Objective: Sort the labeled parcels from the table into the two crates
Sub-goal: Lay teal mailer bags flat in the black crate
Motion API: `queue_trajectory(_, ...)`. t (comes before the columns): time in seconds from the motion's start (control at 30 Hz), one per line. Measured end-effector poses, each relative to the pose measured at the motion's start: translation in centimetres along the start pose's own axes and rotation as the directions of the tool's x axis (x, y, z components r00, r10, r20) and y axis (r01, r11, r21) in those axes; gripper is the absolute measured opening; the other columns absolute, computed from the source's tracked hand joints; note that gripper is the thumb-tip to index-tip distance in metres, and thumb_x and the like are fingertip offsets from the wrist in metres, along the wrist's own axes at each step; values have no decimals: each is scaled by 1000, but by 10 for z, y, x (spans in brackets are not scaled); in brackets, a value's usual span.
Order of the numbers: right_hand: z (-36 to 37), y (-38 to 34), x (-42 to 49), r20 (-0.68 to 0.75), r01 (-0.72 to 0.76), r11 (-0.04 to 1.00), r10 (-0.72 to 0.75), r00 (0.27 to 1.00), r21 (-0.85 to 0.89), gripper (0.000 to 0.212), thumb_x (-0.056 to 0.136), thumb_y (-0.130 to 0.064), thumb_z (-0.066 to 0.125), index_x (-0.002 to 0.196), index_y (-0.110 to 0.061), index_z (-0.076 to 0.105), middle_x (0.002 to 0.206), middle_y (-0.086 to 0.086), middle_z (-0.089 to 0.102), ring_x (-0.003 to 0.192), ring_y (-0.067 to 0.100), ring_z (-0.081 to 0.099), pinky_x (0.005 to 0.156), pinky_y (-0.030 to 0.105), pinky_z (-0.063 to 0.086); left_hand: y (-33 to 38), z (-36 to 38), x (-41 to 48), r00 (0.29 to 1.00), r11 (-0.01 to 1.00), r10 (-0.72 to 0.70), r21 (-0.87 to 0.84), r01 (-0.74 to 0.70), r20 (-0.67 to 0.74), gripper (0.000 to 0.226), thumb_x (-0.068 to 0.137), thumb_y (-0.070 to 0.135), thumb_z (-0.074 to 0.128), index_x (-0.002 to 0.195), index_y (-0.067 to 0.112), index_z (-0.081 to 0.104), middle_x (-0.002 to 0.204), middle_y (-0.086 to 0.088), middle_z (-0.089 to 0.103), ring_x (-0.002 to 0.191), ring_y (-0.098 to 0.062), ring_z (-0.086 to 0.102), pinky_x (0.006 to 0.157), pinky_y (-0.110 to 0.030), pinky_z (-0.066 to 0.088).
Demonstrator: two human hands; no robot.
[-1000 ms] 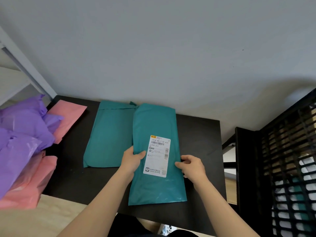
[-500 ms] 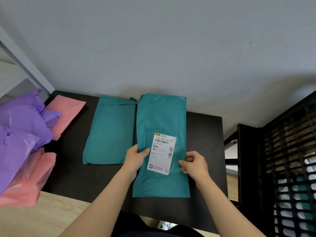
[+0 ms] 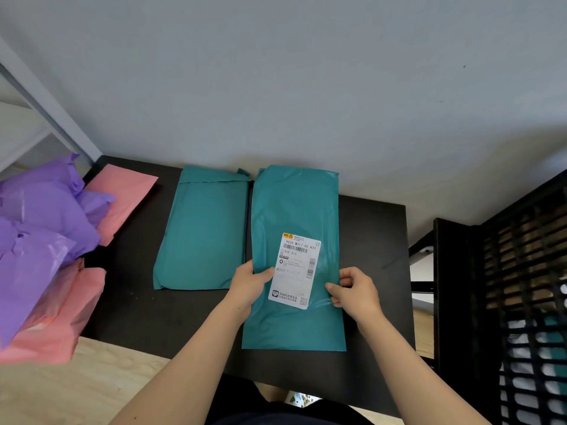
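Gripping teal parcel: left hand, right hand.

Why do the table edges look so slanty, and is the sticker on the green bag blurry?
Head view: the wide-angle lens slants the table edges; head view: on the label, big print M317 reads sharp, tiny print blurs; head view: soft glare streaks the teal parcel beside the right hand.

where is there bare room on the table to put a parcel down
Bare black table shows between the pink mailer and the unlabelled teal mailer, and along the near edge. A narrow strip lies right of the labelled teal mailer. Crowded: the middle and the purple bags at left.
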State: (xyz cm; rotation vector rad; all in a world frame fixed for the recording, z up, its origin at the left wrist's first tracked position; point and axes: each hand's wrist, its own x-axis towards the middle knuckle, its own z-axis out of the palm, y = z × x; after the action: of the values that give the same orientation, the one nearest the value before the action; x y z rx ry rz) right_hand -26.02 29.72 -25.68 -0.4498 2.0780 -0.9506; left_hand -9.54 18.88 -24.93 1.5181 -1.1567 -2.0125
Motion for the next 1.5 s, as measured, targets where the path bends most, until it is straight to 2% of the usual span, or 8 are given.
queue_trajectory(0.23,-1,-1,-2,2,-7,1000,7,1000,20,14,85,-8,70,88,-16,58,85,4,64,65,14,61,67,30,57,-1,0,1,1000,1000,0,12,0,7,13,93,7,58,100,17,65,98,0,70,95,-20,65,74,-32,54)
queue_trajectory(0.6,0,-3,-3,1,-20,1000,20,1000,19,12,87,-9,68,89,-16,58,86,3,64,67,14,62,66,28,57,-3,0,3,1000,999,9,42,-9,-10,14,93,8,59,96,21,64,100,0,69,98,-21,64,86,-39,52)
queue_trajectory(0.7,0,-4,-3,-28,-36,998,37,999,46,4,90,-12,64,88,-13,60,84,4,63,61,15,59,67,32,58,-4,1,3,1000,999,11,41,-10,-15,14,93,8,59,95,22,64,100,0,69,98,-21,64,87,-39,52)
queue_trajectory(0.83,-6,-8,-2,-103,-26,999,29,994,34,15,90,-21,65,76,-17,65,73,-1,63,58,11,54,59,28,51,-5,3,2,999,998,10,63,-8,-36,11,93,10,59,99,18,64,102,0,69,99,-21,64,87,-38,52)
queue_trajectory(0.93,-13,-12,-2,-161,-25,996,39,986,84,14,85,-18,72,72,-21,66,74,-4,65,62,10,54,68,31,51,-3,5,2,999,997,-4,74,8,-47,12,93,11,60,103,16,64,105,-3,69,102,-24,64,92,-42,51)
queue_trajectory(1.1,-21,-19,-5,-160,-37,992,57,986,123,12,83,-12,73,73,-16,68,77,0,67,64,12,54,62,29,46,2,4,-2,1000,1000,-19,20,19,-10,13,94,10,59,105,13,65,104,-5,69,100,-25,64,84,-39,54)
queue_trajectory(1.37,-32,-36,-12,-212,135,990,-122,970,47,16,87,-9,67,74,-18,64,77,1,66,69,14,59,65,28,49,10,7,-7,999,999,31,-42,-29,27,16,96,9,53,105,16,65,105,-2,69,100,-20,64,82,-33,51)
queue_trajectory(1.5,-39,-49,-15,-105,230,973,-225,969,36,12,90,-9,63,80,-16,64,80,1,67,72,12,60,59,22,45,18,8,-6,1000,991,16,-130,-15,8,17,96,18,56,110,12,65,107,-6,70,100,-23,65,86,-40,52)
